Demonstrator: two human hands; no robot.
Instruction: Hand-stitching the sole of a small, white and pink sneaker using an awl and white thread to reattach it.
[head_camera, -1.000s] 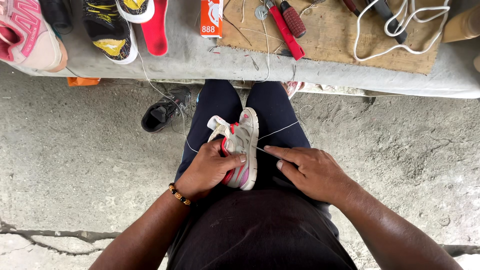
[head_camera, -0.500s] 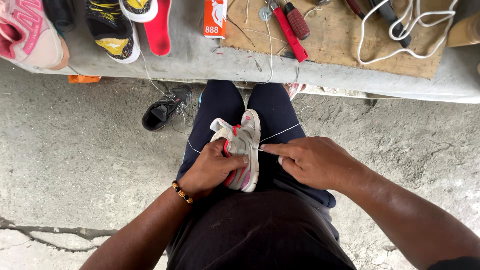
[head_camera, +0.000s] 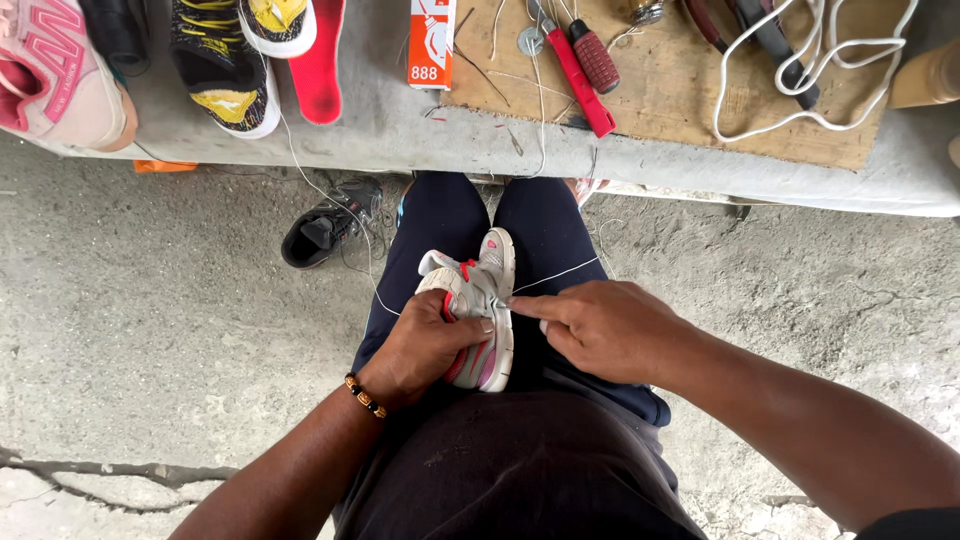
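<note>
Cracked concrete floor (head_camera: 150, 340) (daylit) below a grey workbench (head_camera: 400, 130).

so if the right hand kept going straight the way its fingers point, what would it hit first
The right hand points left, fingertips already at the sole edge of the small grey and pink shoe. It would press into that shoe first, then probably the left hand gripping it.

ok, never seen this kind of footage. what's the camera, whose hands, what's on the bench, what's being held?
There is no machine here: one camera on a person's head looks down at their lap and bare hands. The left hand grips a small grey and pink sneaker resting on the knees. The right hand pinches at its sole edge, where a thin white thread runs off. Ahead, a grey bench carries other shoes, a red insole, a red-handled tool and a coiled white cord on a board. A black shoe lies on the concrete floor.
</note>
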